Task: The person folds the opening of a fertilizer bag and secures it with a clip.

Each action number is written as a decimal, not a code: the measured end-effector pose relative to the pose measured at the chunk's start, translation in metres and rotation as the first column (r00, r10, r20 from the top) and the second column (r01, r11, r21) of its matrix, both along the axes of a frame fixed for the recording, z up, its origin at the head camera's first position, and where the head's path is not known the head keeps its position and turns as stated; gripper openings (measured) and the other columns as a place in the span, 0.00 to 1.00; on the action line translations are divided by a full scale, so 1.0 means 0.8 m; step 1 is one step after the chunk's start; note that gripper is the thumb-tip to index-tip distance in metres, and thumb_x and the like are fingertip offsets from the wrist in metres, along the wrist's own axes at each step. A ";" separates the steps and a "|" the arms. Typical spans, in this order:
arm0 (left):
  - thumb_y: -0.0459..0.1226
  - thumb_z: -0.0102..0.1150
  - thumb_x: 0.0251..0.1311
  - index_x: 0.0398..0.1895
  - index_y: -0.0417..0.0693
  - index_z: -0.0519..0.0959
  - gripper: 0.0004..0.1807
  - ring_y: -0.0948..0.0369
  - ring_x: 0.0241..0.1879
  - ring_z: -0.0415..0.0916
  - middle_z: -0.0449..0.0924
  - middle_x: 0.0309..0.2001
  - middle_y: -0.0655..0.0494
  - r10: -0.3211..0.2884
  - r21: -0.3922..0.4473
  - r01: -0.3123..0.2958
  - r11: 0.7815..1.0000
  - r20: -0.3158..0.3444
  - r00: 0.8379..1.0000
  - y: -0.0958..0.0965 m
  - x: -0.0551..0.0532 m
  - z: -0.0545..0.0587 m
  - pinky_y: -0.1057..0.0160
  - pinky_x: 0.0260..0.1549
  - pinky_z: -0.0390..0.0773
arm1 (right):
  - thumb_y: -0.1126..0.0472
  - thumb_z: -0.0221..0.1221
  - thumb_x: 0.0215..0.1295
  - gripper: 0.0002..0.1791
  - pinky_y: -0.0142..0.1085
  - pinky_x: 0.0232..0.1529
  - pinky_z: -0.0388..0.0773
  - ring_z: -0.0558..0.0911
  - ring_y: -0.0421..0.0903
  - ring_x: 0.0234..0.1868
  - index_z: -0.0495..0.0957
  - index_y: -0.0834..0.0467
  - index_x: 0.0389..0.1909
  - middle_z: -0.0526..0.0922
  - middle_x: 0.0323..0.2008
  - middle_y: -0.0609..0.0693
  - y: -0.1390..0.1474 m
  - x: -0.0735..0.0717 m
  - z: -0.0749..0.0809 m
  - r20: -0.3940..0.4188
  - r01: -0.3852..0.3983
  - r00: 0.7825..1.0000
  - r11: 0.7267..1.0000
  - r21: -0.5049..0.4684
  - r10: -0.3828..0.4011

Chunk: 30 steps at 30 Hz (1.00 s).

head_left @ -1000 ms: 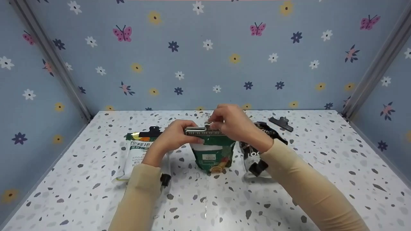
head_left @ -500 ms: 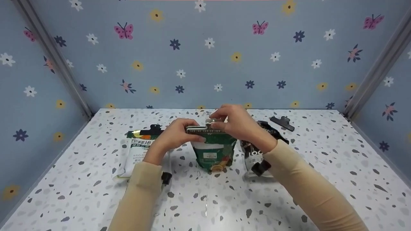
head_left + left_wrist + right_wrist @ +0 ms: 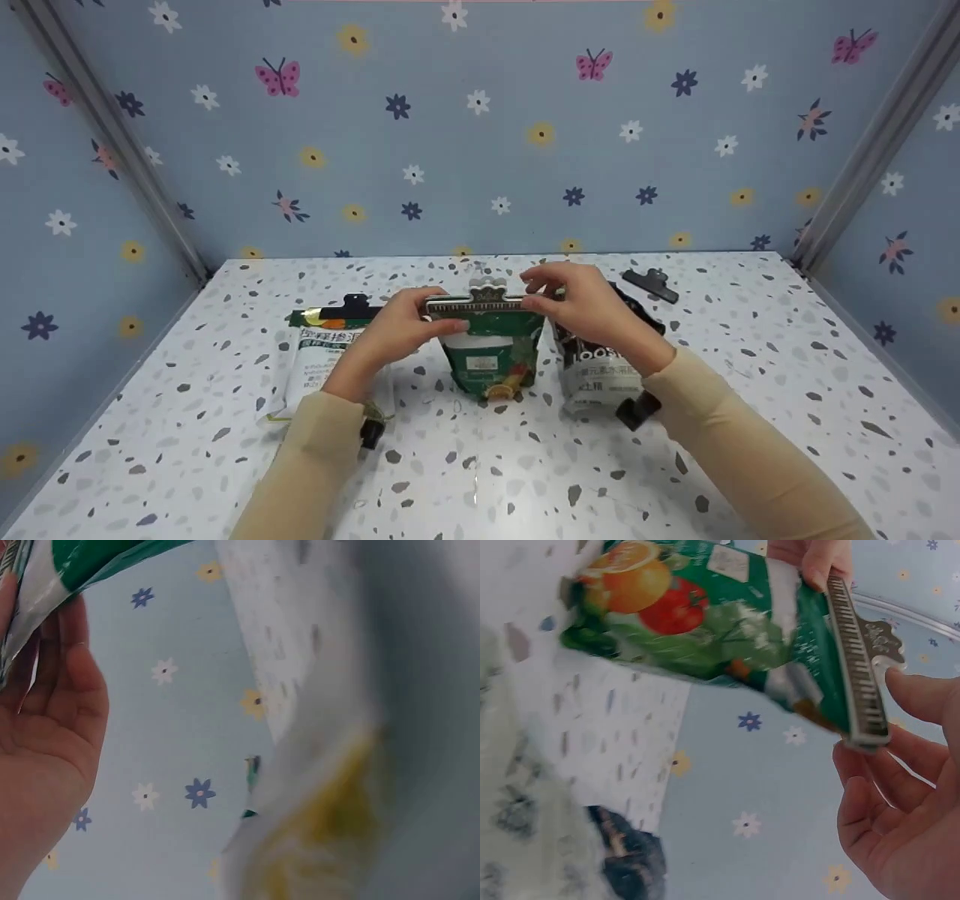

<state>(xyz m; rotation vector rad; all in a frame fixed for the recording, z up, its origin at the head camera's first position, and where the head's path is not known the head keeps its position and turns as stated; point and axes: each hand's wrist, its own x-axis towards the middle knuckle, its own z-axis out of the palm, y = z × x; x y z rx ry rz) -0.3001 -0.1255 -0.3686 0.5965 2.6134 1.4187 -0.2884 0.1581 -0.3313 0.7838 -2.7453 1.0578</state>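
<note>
A green bag (image 3: 487,356) printed with an orange and a tomato (image 3: 671,606) stands upright mid-table. Across its top edge sits a wide bulldog clip (image 3: 487,296) with a piano-key pattern. My left hand (image 3: 397,326) holds the bag's top left corner, thumb in front, fingers behind; the left wrist view shows those fingers curled behind the bag. At the clip's right end is my right hand (image 3: 581,304), fingers loosely bent. In the right wrist view its fingertips are right at the clip's end and the thumb is off the clip's handle.
On the left lies a white-and-green bag (image 3: 319,367) with a black clip (image 3: 352,306) on its top and another black clip (image 3: 371,433) near my left sleeve. A black-and-white bag (image 3: 592,375) lies right. Behind it is a loose black clip (image 3: 651,283). Patterned walls enclose the table.
My right hand has let go of the clip's handle and moved right to the clip's end. The handle now shows. My left hand keeps its hold on the bag.
</note>
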 end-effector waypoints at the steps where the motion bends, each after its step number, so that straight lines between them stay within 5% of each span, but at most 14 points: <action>1: 0.51 0.69 0.59 0.47 0.50 0.81 0.20 0.57 0.32 0.74 0.81 0.37 0.54 0.016 -0.012 -0.016 1.000 -0.007 1.000 -0.003 0.002 -0.002 0.58 0.31 0.75 | 0.53 0.62 0.70 0.21 0.44 0.40 0.77 0.81 0.45 0.41 0.78 0.55 0.61 0.83 0.45 0.48 0.002 0.001 -0.005 0.003 0.005 1.000 1.000 0.000 -0.005; 4: 0.55 0.66 0.61 0.45 0.51 0.82 0.20 0.56 0.33 0.73 0.80 0.36 0.54 0.042 -0.030 -0.043 0.999 -0.012 0.999 -0.009 0.007 -0.008 0.57 0.32 0.75 | 0.52 0.62 0.70 0.21 0.42 0.37 0.75 0.78 0.45 0.36 0.79 0.55 0.60 0.82 0.40 0.46 0.006 0.002 -0.018 0.007 0.032 0.999 0.999 0.007 -0.032; 8: 0.55 0.62 0.65 0.44 0.51 0.84 0.19 0.54 0.40 0.78 0.83 0.40 0.57 0.033 -0.030 -0.032 0.999 0.007 0.999 -0.013 0.013 -0.016 0.54 0.40 0.76 | 0.49 0.61 0.70 0.13 0.40 0.29 0.70 0.72 0.44 0.24 0.81 0.56 0.40 0.77 0.25 0.46 0.012 0.005 -0.033 0.045 0.051 0.998 0.998 0.031 -0.053; 12: 0.55 0.58 0.68 0.41 0.50 0.85 0.19 0.48 0.44 0.80 0.84 0.38 0.57 -0.005 -0.053 0.007 0.999 0.026 1.000 -0.016 0.018 -0.023 0.53 0.42 0.77 | 0.49 0.60 0.72 0.16 0.37 0.24 0.66 0.66 0.43 0.18 0.76 0.54 0.26 0.71 0.18 0.46 0.015 0.010 -0.046 0.125 0.030 0.992 0.999 0.034 -0.034; 16: 0.55 0.58 0.68 0.39 0.52 0.87 0.18 0.47 0.42 0.81 0.86 0.37 0.58 -0.032 -0.078 0.036 0.996 0.053 0.998 -0.017 0.020 -0.024 0.53 0.40 0.79 | 0.50 0.61 0.70 0.10 0.35 0.24 0.68 0.69 0.41 0.20 0.83 0.51 0.32 0.78 0.23 0.47 0.014 0.012 -0.055 0.198 -0.002 0.980 0.999 0.046 -0.007; 18: 0.56 0.58 0.67 0.37 0.52 0.88 0.19 0.51 0.34 0.79 0.85 0.33 0.58 -0.037 -0.107 0.045 0.993 0.077 0.996 -0.016 0.021 -0.024 0.54 0.35 0.77 | 0.52 0.63 0.68 0.07 0.36 0.26 0.73 0.74 0.42 0.23 0.85 0.51 0.37 0.83 0.27 0.46 0.013 0.013 -0.060 0.216 -0.014 0.976 0.997 0.070 -0.001; 23: 0.57 0.59 0.66 0.34 0.56 0.89 0.19 0.59 0.20 0.62 0.84 0.28 0.51 -0.035 -0.152 0.053 0.987 0.120 0.992 -0.015 0.020 -0.026 0.59 0.28 0.68 | 0.60 0.64 0.67 0.04 0.39 0.31 0.78 0.83 0.48 0.30 0.86 0.54 0.39 0.87 0.33 0.46 0.008 0.011 -0.069 0.220 -0.033 0.975 0.995 0.093 0.012; 30: 0.50 0.60 0.68 0.39 0.53 0.90 0.15 0.53 0.43 0.83 0.87 0.38 0.57 -0.037 -0.116 0.053 0.992 0.136 0.990 -0.011 0.018 -0.028 0.51 0.42 0.81 | 0.65 0.64 0.66 0.04 0.36 0.27 0.74 0.79 0.45 0.26 0.87 0.57 0.38 0.87 0.31 0.46 0.004 0.011 -0.074 0.245 0.006 0.969 0.999 0.033 -0.014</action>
